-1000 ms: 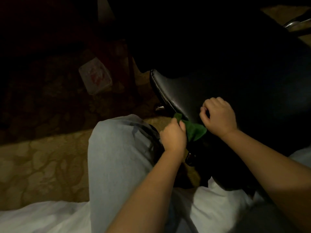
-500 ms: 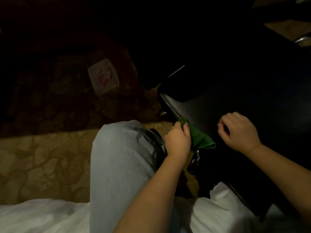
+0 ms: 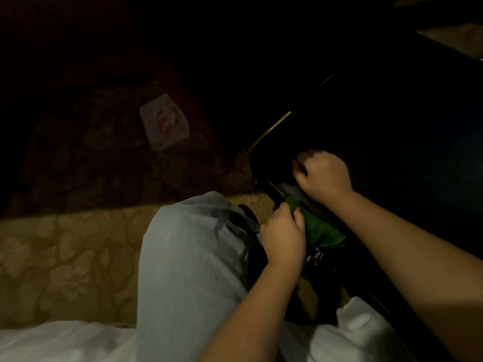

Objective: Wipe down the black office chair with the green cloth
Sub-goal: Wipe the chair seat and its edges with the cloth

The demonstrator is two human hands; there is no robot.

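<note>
The left hand (image 3: pixel 283 236), gripping the green cloth (image 3: pixel 322 231) bunched at the near seat edge of the black office chair (image 3: pixel 392 158), should drag it firmly along the rim while the right hand (image 3: pixel 322 176), fingers curled over that edge, steadies the seat (it likely swivels).

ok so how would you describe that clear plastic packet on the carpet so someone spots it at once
From the black office chair on the right, look left over the dark floral carpet. Beyond the knee in pale grey trousers lies a clear rectangular plastic packet. It is the only pale, glossy thing there, with a red mark inside.
</note>
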